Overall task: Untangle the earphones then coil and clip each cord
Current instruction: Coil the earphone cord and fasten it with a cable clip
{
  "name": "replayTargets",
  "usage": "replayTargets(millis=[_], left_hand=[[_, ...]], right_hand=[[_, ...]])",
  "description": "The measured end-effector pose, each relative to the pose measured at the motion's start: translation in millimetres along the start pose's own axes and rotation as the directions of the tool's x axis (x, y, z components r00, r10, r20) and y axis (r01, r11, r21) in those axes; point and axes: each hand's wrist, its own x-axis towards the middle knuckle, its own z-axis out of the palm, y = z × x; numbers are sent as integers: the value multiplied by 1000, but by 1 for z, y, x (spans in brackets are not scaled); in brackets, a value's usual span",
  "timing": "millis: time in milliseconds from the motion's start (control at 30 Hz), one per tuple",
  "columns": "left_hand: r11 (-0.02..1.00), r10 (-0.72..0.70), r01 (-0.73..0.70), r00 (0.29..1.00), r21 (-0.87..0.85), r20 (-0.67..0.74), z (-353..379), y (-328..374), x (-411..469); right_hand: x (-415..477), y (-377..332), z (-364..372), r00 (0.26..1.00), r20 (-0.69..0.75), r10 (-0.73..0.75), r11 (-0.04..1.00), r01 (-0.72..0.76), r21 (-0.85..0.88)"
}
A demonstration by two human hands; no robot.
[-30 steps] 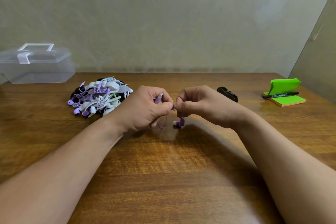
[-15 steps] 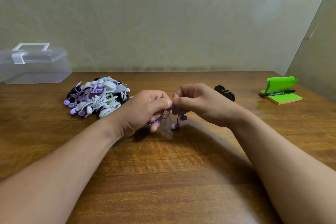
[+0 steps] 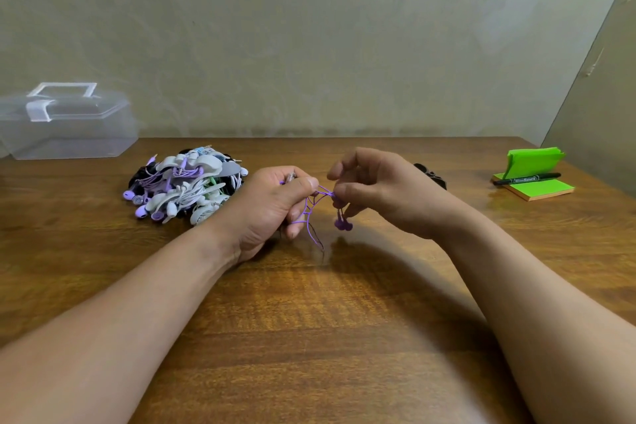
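A thin purple earphone cord (image 3: pixel 311 210) runs between both hands above the middle of the wooden table (image 3: pixel 309 337). My left hand (image 3: pixel 272 206) grips a bunch of its loops, thumb pressed on top. My right hand (image 3: pixel 375 189) pinches the cord near the two purple earbuds (image 3: pixel 343 224), which dangle below the fingers. A loose end of cord hangs down toward the table between the hands. A pile of white, purple and black earphones (image 3: pixel 182 189) lies to the left, behind my left hand.
A clear plastic box with a handle (image 3: pixel 65 127) stands at the back left. A black clip (image 3: pixel 432 174) sits behind my right wrist. A green sticky-note pad (image 3: pixel 533 179) with a black marker (image 3: pixel 526 179) across it lies at the right.
My hands have drawn slightly apart, stretching the purple cord between them. The earbuds now hang lower under my right fingers, and more cord shows.
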Motion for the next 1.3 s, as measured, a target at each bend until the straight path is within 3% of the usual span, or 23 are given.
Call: replayTargets(millis=[133, 233, 367, 533, 633, 733, 867, 967, 1033, 1100, 1167, 1233, 1300], left_hand=[[1000, 10, -10, 1000, 13, -22, -1, -2, 1], [995, 5, -6, 1000, 103, 5, -2, -3, 1], [978, -10, 1, 999, 208, 42, 1, -3, -1], [988, -56, 57, 998, 146, -7, 2, 3, -2], [976, -127, 117, 991, 183, 44, 2, 7, -3], [935, -138, 93, 984, 342, 110, -1, 10, -7], [838, -23, -61, 989, 543, 146, -5, 14, -12], [759, 150, -208, 978, 617, 145, -6, 12, -12], [741, 182, -210, 977, 638, 111, -6, 8, -9], [832, 142, -127, 990, 541, 13, -6, 6, -5], [963, 46, -12, 991, 268, -124, -7, 4, 0], [995, -50, 68, 973, 72, -225, -7, 4, 3], [995, -93, 96, 956, 0, -278, -2, 3, 4]], right_hand=[[0, 0, 5, 998, -17, -56, 981, 52, -185], [0, -2, 10, 988, -68, -136, 968, 118, -220], [-2, -4, 20, 986, -120, -116, 985, 98, -142], [-1, -2, 23, 983, -169, -67, 998, 63, -26], [-2, -5, 25, 988, -131, -80, 996, 75, -45], [-2, -8, 26, 995, -57, -83, 995, 79, -64], [-2, -9, 27, 997, 27, -76, 991, 78, -104], [-2, -8, 23, 998, 2, -67, 988, 67, -139], [-2, -6, 18, 997, -39, -64, 983, 56, -174], [-2, -4, 15, 994, -85, -63, 980, 46, -196], [-1, -2, 12, 992, -112, -59, 979, 36, -200], [-1, -3, 13, 992, -108, -58, 975, 33, -221], [-3, -5, 16, 994, -85, -62, 959, 36, -280]])
